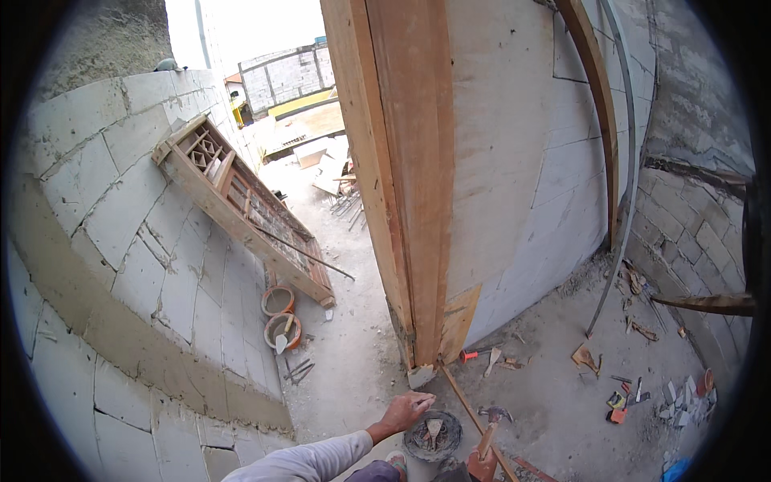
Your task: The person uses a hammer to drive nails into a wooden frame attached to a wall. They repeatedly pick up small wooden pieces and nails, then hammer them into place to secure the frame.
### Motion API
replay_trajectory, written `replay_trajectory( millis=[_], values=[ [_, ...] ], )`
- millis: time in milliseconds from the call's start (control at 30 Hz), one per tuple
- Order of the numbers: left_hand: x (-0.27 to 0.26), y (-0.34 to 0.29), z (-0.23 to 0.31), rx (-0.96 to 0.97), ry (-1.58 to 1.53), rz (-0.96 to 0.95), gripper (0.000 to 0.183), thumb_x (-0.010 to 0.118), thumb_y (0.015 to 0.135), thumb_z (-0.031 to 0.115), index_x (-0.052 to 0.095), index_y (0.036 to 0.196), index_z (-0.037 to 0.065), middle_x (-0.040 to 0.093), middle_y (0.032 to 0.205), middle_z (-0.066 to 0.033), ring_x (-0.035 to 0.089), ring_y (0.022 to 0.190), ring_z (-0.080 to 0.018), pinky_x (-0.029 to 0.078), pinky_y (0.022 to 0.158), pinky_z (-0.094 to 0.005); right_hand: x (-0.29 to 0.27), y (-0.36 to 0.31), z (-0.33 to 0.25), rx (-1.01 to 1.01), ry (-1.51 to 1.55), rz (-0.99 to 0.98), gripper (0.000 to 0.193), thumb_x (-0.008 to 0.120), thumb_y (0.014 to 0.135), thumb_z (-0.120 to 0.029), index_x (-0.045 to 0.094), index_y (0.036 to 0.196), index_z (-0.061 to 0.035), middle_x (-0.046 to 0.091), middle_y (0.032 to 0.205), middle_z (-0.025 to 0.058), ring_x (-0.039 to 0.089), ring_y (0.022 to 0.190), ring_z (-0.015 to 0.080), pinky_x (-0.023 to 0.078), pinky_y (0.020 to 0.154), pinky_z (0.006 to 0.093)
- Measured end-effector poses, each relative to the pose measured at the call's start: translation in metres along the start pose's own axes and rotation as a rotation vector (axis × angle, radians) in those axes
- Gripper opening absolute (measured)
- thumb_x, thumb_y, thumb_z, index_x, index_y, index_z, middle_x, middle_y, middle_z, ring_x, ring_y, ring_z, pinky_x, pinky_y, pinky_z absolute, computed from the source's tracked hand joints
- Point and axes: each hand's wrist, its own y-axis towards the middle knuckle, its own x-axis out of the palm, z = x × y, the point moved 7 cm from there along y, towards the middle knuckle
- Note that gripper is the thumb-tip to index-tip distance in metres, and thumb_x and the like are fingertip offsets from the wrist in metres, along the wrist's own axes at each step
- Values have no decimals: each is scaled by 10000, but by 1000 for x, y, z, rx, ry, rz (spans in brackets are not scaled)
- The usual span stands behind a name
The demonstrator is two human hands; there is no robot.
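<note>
Leftmost, a wooden lattice frame leans on the block wall, not set into any opening. At its foot are two orange buckets: the upper bucket looks grey inside, though its contents cannot be made out, and the lower bucket has a trowel resting in it.

Toward the middle, the tall wooden post stands upright at the end of another wall; I judge the standing done, but cannot tell how firmly it is fixed or what remains. Near its base, the left hand reaches out with fingers close together; whether they pinch something small cannot be told. Just beside it sits a black basin, dark-crusted, with a flat-bladed tool in it.

Further right, the right hand is wrapped around the handle of a hammer, head up, near the post's foot. A thin wooden strip slants past it. Far right, broken pieces lie heaped on the floor.
</note>
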Motion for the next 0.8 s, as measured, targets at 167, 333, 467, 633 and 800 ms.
replay_trajectory(
  millis=[167,333,467,633,800],
  values=[
    [-218,52,165,411,103,530,197,727,944,130,770,1119,52,759,1007,-121,714,917,-283,574,848,-386,26,35,-178,-548,237,-62,229,495,1077,-205,494,1192,-7,485,676,22,491,445,127,433,418,295],
    [-356,124,341,751,300,790,201,772,884,50,762,1085,42,763,1022,-121,732,968,-256,596,836,-354,21,74,-315,-837,142,-101,376,497,1076,-215,493,1393,-14,457,696,-24,409,460,63,400,429,260],
    [-419,181,473,938,683,891,149,728,937,104,751,1081,76,745,1183,-105,685,1188,-303,578,975,-395,13,101,-406,-929,109,-192,372,519,1068,-238,517,1363,-11,452,689,-49,397,477,35,378,442,240],
    [-484,281,569,968,1139,891,267,642,1007,293,771,1105,81,740,1200,-103,622,1270,-239,325,1236,-456,-2,106,-510,-1110,52,-284,380,514,1071,-247,520,1355,5,445,686,-61,401,502,25,343,457,224],
    [-503,314,591,672,1318,979,294,623,1007,336,788,1096,110,746,1207,-58,580,1324,-198,259,1250,-442,-12,104,-587,-1211,-7,-379,376,523,1055,-211,505,1355,16,557,789,13,503,651,76,443,601,293]
  ],
)
